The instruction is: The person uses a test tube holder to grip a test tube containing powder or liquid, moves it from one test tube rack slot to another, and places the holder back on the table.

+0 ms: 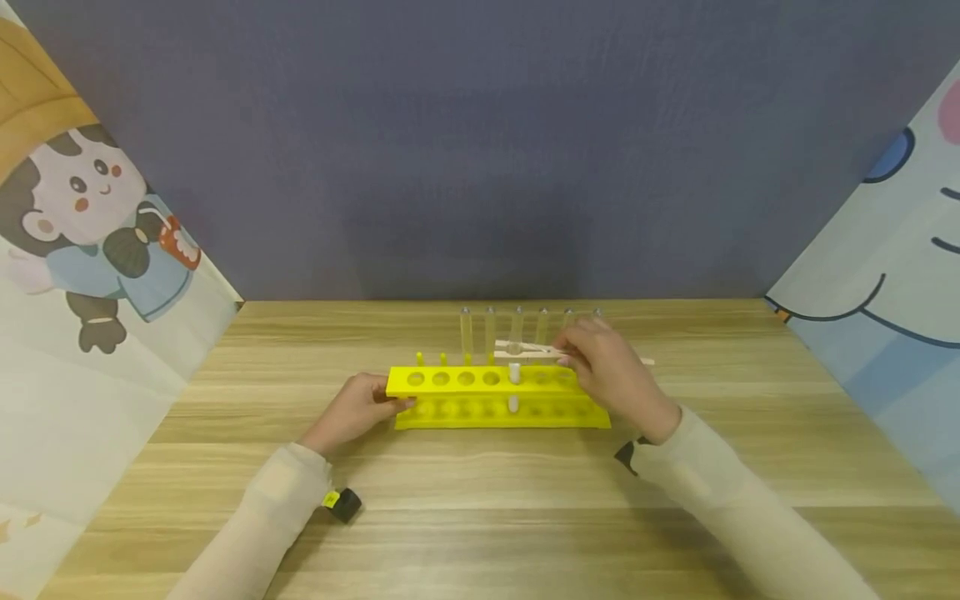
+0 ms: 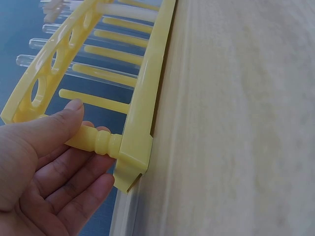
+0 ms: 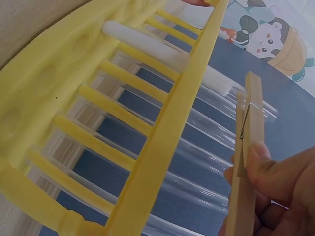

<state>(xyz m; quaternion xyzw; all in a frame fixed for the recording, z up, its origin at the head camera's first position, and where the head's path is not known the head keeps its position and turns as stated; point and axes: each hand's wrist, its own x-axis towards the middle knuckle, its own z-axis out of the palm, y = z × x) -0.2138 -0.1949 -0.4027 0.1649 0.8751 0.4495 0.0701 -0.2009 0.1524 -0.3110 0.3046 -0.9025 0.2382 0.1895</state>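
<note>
A yellow test tube rack [image 1: 502, 422] stands on the table in front of me. My left hand [image 1: 358, 408] grips its left end, thumb and fingers round the ridged end post [image 2: 96, 140]. In my right hand [image 1: 611, 371] is a wooden test tube holder [image 3: 254, 115], pinched between thumb and fingers. The holder's tip lies across the upper part of a glass test tube with white contents [image 3: 147, 43], which stands in one of the rack's holes. Whether the holder's tip clasps the glass, I cannot tell.
Several clear test tubes [image 1: 467, 329] sit upside down on the rack's back pegs, behind the row of holes. Bare yellow pegs [image 1: 420, 359] show at the left. A dark blue panel [image 1: 480, 167] rises behind the wooden table [image 1: 480, 517]; printed side panels flank it.
</note>
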